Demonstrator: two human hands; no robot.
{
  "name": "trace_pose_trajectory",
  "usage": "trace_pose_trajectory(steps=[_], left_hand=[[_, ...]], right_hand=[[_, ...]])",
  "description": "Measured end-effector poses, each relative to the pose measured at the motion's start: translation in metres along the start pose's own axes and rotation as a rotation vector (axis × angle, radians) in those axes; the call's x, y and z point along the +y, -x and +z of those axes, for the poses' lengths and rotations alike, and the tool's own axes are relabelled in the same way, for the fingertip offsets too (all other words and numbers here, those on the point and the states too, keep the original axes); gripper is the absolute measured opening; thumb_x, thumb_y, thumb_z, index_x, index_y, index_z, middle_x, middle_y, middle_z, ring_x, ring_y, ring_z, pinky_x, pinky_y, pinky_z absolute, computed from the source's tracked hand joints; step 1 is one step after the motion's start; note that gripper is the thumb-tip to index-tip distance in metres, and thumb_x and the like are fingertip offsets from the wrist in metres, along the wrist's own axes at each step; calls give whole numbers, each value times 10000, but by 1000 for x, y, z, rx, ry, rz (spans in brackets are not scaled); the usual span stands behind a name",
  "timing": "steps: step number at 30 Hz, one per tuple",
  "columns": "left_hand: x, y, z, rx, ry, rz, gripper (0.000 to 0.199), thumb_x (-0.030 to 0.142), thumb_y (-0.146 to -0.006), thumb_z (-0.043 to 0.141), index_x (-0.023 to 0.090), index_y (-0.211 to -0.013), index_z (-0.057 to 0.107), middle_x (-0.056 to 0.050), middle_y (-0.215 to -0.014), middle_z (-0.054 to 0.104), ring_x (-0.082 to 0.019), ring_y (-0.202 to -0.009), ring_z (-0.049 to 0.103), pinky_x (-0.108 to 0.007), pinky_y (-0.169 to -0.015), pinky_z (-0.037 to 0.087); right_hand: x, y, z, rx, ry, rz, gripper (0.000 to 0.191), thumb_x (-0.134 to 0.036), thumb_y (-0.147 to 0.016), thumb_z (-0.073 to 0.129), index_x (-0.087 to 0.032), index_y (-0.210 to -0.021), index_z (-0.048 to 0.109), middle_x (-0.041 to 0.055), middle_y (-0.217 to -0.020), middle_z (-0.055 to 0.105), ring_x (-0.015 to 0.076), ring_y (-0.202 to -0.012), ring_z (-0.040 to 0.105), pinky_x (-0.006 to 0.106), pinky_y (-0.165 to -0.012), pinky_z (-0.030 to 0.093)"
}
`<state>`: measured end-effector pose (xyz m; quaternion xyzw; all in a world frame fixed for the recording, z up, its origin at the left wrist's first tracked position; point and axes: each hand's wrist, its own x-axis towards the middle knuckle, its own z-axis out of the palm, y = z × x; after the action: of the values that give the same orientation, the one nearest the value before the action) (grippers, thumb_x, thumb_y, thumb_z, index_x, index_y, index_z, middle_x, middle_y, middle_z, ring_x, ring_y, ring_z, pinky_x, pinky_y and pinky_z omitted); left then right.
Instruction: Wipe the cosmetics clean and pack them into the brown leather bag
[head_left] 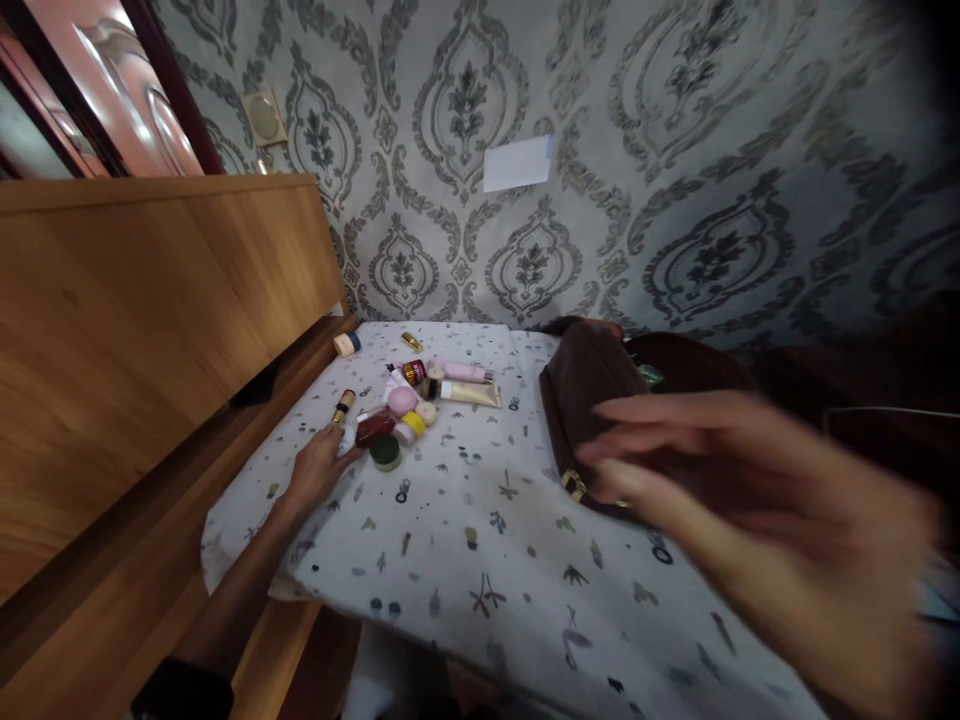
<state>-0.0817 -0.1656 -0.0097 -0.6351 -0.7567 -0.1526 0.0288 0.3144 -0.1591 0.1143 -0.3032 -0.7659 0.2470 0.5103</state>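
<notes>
My left hand (pixel 319 465) rests at the near left of a group of cosmetics, thumb and fingers closed around the pale end of a dark red container (pixel 375 427). Close to its fingertips lies a gold-and-black lipstick tube (pixel 344 404). Beside the red container are a dark green-lidded jar (pixel 385 452), a yellow-lidded jar (pixel 413 426) and a round pink container (pixel 402 401). My right hand (pixel 750 500), blurred by motion, is in front of a brown zippered bag (pixel 589 400). Its thumb and fingers are apart, and nothing shows between them; contact with the bag is unclear.
A cream squeeze tube (pixel 471 393) and a pink tube (pixel 461 371) lie behind the jars. Farther back are a gold item (pixel 412 342) and a small blue-and-beige jar (pixel 347 344). A wooden panel (pixel 165 300) borders the patterned cloth (pixel 465 540) at left; a papered wall stands behind.
</notes>
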Motion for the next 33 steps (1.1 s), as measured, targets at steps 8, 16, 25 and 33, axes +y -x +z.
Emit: trace_pose_trajectory(steps=[8, 16, 25, 33], left_hand=[[6, 16, -38, 195, 240, 69, 344, 493, -942, 439, 225, -726, 426, 10, -743, 473, -176, -693, 488, -298, -666, 393], [53, 21, -76, 150, 450, 266, 291, 419, -956, 459, 204, -762, 492, -12, -816, 466, -176, -768, 479, -296, -721, 419], [74, 16, -75, 227, 498, 273, 267, 395, -961, 440, 205, -776, 472, -27, -849, 478, -187, -819, 486, -315, -784, 435], [74, 19, -75, 18, 863, 276, 375, 506, -931, 497, 163, -823, 605, -38, -872, 557, -191, -866, 534, -307, -833, 443]], right_hand=[[38, 0, 91, -420, -180, 288, 315, -406, -849, 657, -224, -1104, 631, 65, -991, 685, 182, -841, 672, 257, -588, 538], [64, 27, 144, -458, -337, 488, 514, -473, -918, 515, -204, -1352, 457, 150, -1293, 532, 238, -1068, 634, 381, -795, 576], [72, 23, 180, -603, 302, 96, 441, -135, -870, 587, -163, -1302, 504, 139, -1192, 574, 275, -1114, 546, 430, -963, 494], [72, 15, 166, -240, -252, 283, 286, -342, -965, 450, -186, -1098, 650, 125, -1148, 648, 268, -1117, 580, 460, -1011, 447]])
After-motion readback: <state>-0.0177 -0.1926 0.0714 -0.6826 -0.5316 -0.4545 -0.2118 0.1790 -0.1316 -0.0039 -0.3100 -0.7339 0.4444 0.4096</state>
